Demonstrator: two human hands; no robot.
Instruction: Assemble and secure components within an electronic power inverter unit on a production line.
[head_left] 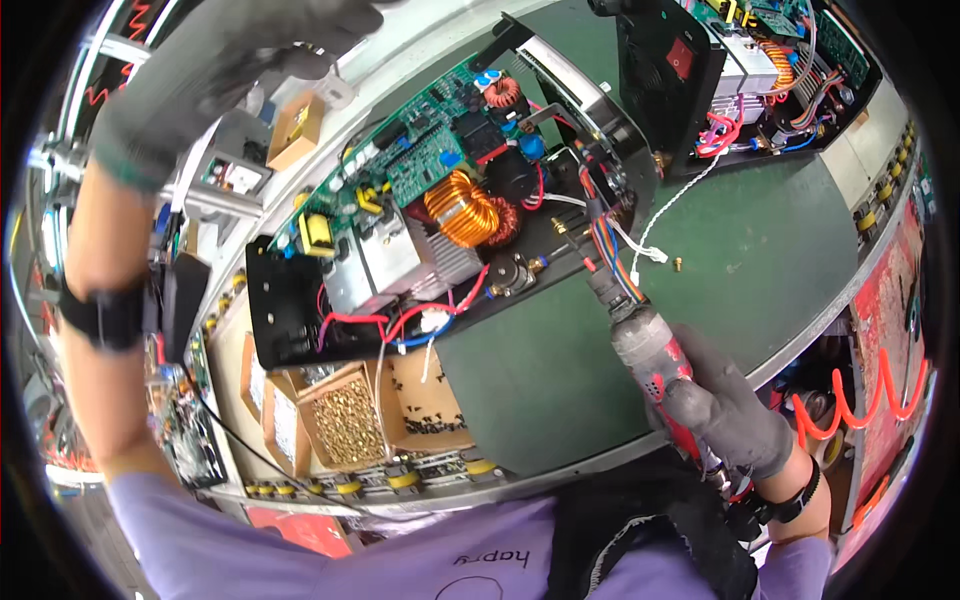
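Observation:
My right hand [735,405], in a grey glove, is wrapped round a red and grey electric screwdriver [645,345]. The tool's tip points up and left, toward colored wires at the end of an open device with a black housing [280,300]. In that housing sit a green circuit board [420,165], an orange copper coil [462,210] and a silver heatsink [375,265]. My left hand [230,75], also gloved, is raised at the upper left, its fingers stretched out and partly cut off by the top edge. Nothing shows in it.
A second open device [690,90] stands at the upper right, a white cable hanging from it. Cardboard boxes at the near left hold brass screws [350,420] and black screws [435,425]. One small brass piece [678,265] lies on the green work surface [560,400]. A red coiled hose [840,405] hangs right.

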